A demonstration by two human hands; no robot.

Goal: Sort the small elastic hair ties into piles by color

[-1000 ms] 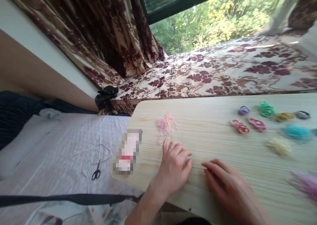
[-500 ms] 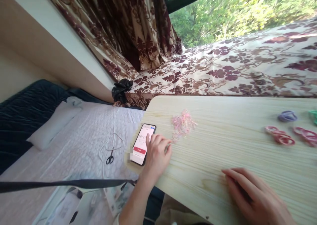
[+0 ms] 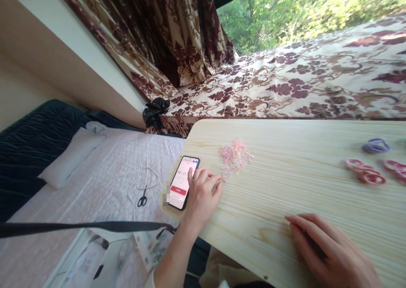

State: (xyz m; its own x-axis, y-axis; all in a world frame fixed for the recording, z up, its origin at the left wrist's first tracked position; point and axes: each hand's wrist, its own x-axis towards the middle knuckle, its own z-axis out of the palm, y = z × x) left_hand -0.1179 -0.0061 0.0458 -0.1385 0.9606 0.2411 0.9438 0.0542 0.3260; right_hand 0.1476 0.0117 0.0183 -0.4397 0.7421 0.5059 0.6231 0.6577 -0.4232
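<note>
Phone [image 3: 181, 185] lies face up at the left end of a pale wood table [image 3: 253, 203], its lit screen showing timer digits and a red button. The person's left hand [image 3: 203, 190] reaches over its right edge, index finger extended above the screen and covering some digits; whether the fingertip touches the glass cannot be told. That grip is loose and partly spread, with nothing in it. Just beyond its other fingers is a heap [image 3: 235, 152] of tiny pink and pale pieces.

Well apart, the right hand [image 3: 333, 245] is at the table's near side, fingers together and curved, thumb close beneath; its grip is narrow, and whether it holds anything cannot be told. Farther back at the right are a purple band [image 3: 377, 142], red bands [image 3: 370, 177] and, at the picture's edge, pink bands [image 3: 397, 168].

On the bed [image 3: 111, 165] at left lie scissors [image 3: 142, 201] and a pillow [image 3: 71, 157].
</note>
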